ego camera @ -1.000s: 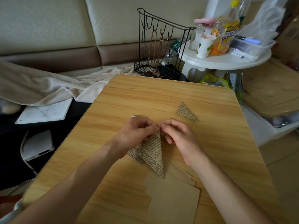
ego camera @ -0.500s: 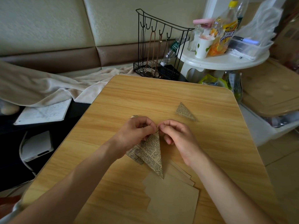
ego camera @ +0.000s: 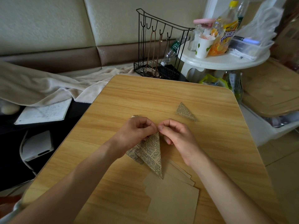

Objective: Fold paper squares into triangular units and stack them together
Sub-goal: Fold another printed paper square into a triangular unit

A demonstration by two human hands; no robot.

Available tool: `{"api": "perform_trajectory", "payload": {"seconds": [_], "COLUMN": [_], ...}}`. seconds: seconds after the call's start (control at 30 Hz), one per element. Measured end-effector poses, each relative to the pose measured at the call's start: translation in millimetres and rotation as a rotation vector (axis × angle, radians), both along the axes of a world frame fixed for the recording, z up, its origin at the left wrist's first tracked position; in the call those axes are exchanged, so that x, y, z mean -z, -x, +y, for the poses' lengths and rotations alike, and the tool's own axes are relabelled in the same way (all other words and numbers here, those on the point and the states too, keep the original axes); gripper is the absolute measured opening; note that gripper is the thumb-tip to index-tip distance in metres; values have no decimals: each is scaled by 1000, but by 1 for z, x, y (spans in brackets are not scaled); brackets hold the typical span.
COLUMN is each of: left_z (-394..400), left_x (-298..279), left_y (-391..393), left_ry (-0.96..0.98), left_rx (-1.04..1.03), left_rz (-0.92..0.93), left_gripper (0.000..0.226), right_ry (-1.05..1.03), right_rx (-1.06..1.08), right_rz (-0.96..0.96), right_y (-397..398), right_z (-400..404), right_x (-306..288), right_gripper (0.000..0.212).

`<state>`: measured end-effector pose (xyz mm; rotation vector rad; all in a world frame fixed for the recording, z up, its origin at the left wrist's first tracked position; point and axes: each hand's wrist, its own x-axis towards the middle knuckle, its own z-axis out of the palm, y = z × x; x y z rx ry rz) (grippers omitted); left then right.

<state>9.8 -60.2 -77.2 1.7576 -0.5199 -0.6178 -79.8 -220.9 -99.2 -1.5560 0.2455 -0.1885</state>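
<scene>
Head view. Wooden table point(ego camera: 161, 97) in front of padded wall; white round side table point(ego camera: 226, 62) with bottles and cup beyond right corner; black wire rack point(ego camera: 160, 46) behind table's far edge.

Left hand point(ego camera: 137, 133): fingers curled, pinching top of newsprint paper point(ego camera: 152, 154) at table centre. Right hand point(ego camera: 176, 135): fingers curled, pinching same top corner from right. Paper folded to long triangle, point toward viewer, tip over stack of plain brown squares point(ego camera: 173, 194) at near edge.

Finished triangular unit point(ego camera: 184, 111) lies flat on table, well apart, far right of hands.
</scene>
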Motion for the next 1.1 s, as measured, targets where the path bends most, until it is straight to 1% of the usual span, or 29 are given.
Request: {"api": "perform_trajectory", "payload": {"seconds": [0.27,0.43,0.57,0.7,1.1], "left_z": [1,2,1,1,1], "left_x": [-2,-6,-5,-1,5], "left_y": [1,1,2,0,-3], "left_ry": [-11,27,29,14,1], "left_rx": [9,38,50,44,21], "left_rz": [-31,13,16,12,3], "left_gripper": [8,11,8,10,10], "right_ry": [26,-72,-23,-15,22], "right_rx": [-25,-30,-20,-20,-34], "right_rz": [-9,27,34,24,-5], "right_y": [0,0,-1,-1,1], "right_z": [-2,-6,-5,-5,-2], "right_x": [0,-1,1,1,0], "right_gripper": [9,17,11,13,8]}}
